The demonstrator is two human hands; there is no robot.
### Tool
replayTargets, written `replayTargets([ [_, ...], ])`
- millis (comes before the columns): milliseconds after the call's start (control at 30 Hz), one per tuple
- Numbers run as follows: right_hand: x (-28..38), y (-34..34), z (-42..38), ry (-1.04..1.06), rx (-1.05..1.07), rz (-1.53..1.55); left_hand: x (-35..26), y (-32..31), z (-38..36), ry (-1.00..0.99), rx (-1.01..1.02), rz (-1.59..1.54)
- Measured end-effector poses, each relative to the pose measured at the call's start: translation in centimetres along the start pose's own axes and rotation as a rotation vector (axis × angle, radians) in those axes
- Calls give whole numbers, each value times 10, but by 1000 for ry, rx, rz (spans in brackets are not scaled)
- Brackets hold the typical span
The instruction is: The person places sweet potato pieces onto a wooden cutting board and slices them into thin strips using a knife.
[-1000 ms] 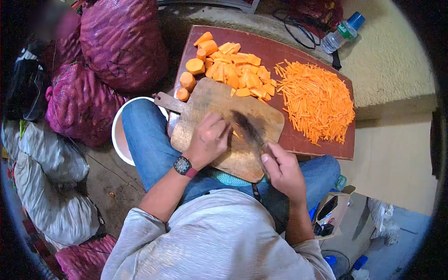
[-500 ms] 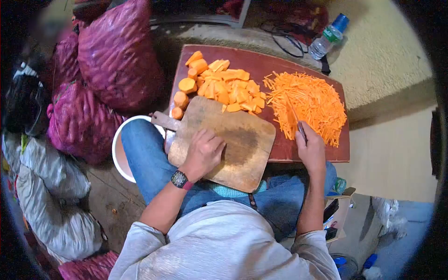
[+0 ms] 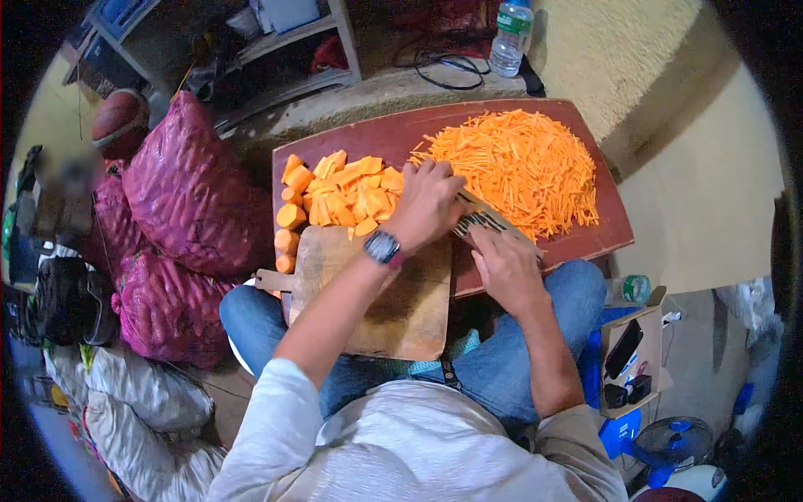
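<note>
A flat strip with dark and light bands (image 3: 483,219) lies slanted at the near edge of the pile of shredded orange vegetable (image 3: 523,167). My left hand (image 3: 427,201), with a watch on its wrist, has its fingers curled round the strip's upper end. My right hand (image 3: 508,268) grips the lower end, its fingertips on the banded face. Left of my hands are cut orange slices (image 3: 351,192) and thick round chunks (image 3: 290,217). The wooden cutting board (image 3: 368,293) rests at the near edge of the red table (image 3: 602,217). No knife can be made out.
Pink net sacks (image 3: 196,184) stand at the left, with white sacks (image 3: 142,393) nearer me. Behind the table are a plastic bottle (image 3: 510,42) and a black cable (image 3: 452,71). A cardboard box (image 3: 640,360) and a fan (image 3: 673,439) are at the lower right.
My left hand has moved off the board to the right and is on the banded strip. My right hand has let go of the knife and moved left and down. The view has shifted.
</note>
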State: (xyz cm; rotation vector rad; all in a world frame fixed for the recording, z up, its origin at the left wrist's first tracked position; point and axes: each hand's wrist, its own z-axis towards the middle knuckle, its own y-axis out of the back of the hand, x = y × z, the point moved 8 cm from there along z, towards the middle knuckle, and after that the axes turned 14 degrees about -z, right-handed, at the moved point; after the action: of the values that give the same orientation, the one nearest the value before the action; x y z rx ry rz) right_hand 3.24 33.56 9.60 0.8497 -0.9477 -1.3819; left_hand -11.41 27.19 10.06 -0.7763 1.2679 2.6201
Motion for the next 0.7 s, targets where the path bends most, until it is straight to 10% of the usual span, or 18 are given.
replayTargets([
  [700, -22, -18, -5, -156, 148, 206, 66, -17, 22, -22, -14, 205],
])
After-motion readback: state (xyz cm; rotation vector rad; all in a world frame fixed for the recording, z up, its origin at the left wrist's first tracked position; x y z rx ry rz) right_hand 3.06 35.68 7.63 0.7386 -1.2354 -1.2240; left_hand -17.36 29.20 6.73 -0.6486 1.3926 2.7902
